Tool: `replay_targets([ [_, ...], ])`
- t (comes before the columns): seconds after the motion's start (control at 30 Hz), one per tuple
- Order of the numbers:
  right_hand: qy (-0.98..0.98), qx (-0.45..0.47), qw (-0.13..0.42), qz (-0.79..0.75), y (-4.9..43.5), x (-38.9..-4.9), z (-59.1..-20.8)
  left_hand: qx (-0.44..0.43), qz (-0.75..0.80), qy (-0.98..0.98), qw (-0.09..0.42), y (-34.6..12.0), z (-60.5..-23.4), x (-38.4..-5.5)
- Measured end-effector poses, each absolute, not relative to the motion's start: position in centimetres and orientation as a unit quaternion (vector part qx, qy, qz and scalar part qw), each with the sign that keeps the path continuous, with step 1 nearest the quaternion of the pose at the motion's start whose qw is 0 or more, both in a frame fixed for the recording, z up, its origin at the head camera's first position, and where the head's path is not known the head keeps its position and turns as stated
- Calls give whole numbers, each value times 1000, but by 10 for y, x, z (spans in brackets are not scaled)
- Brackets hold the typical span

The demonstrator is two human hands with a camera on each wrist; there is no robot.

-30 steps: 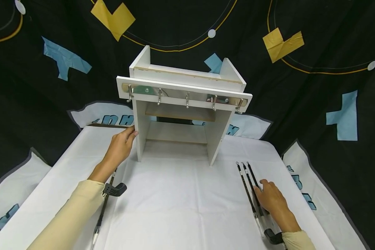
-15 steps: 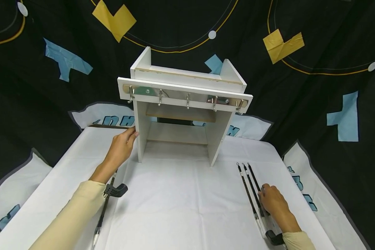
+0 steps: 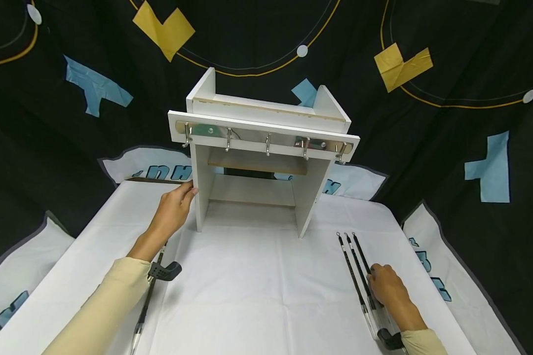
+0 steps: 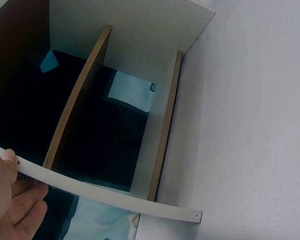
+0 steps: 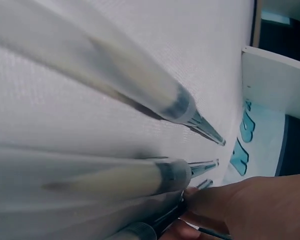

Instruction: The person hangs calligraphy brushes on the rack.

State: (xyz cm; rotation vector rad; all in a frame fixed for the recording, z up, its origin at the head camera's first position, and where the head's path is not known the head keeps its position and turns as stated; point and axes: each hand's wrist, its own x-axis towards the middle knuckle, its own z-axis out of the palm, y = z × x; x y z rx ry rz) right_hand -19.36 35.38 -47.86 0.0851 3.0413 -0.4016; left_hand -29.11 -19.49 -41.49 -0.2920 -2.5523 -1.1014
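Observation:
My left hand [image 3: 171, 212] holds the left side panel of a small white shelf unit [image 3: 203, 192], thumb at its front edge and fingers on the outer face. A row of metal hooks [image 3: 268, 144] runs along the unit's front rail. At the right, three slim paintbrushes with black handles and clear tube covers over their bristles lie side by side. My right hand [image 3: 387, 288] pinches the outermost paintbrush [image 3: 361, 251] by its dark handle; the middle paintbrush [image 5: 120, 180] and inner paintbrush [image 5: 140, 75] lie beside it in the right wrist view.
Another capped paintbrush [image 3: 144, 305] lies on the left, partly beneath my left forearm. White cloth covers the table [image 3: 231, 296]. Behind stands a black curtain [image 3: 257, 29] with yellow and blue tape pieces. Lettered white cloth [image 3: 439, 266] hangs beyond the table's edges.
My right hand has drawn back slightly, and its thumb and fingers have come together on the outermost paintbrush. The left hand keeps its hold on the shelf unit, which stays in place.

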Motion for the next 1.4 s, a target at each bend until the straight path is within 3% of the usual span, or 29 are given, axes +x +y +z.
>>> replay_targets([
  [1.07,986,24,38,-162,356,-200,-470,-104,-385,-900,175,-194,-414,-292],
  [1.4,979,23,-36,-201,346,-199,-441,-104,-385,-901,173,-194,-415,-292],
])
